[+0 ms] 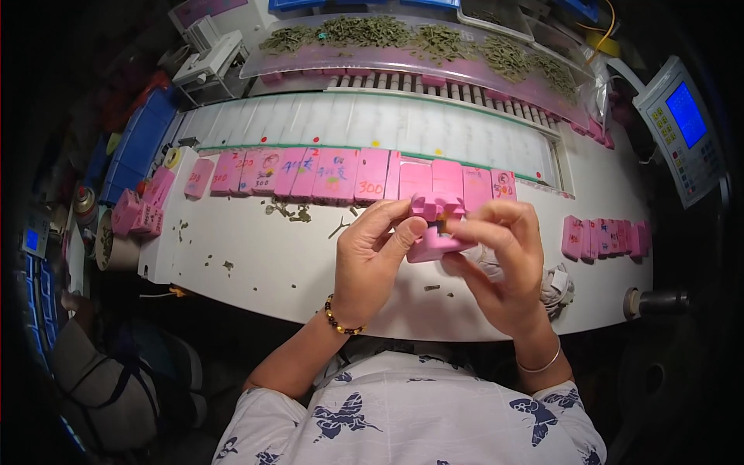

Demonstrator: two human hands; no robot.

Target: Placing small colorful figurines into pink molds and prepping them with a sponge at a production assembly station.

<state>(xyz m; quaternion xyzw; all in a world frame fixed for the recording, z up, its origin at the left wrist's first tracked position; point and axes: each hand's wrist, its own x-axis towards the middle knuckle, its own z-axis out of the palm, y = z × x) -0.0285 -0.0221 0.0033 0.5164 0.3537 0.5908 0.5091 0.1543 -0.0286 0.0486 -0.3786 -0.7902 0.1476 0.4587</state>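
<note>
My left hand [366, 271] is closed round a small pink foam-like block [431, 249], held up over the white table in front of me. A gap in the block shows something dark and yellowish inside, too small to make out. At that gap, the fingers of my right hand [508, 271] are curled in a pinch; what they grip, if anything, is hidden. Just beyond both hands runs a row of pink blocks [335, 177] with handwritten marks. Dark green dried pieces [291, 211] lie scattered to the left of the held block.
A pale panel with a green edge [341, 116] and a roller track [387, 82] lie behind the row. Farther back, a clear tray [356, 58] bears green heaps. Smaller pink blocks [604, 237] and a blue-screened display [684, 116] are at right. A white cable [556, 291] lies beside my right wrist.
</note>
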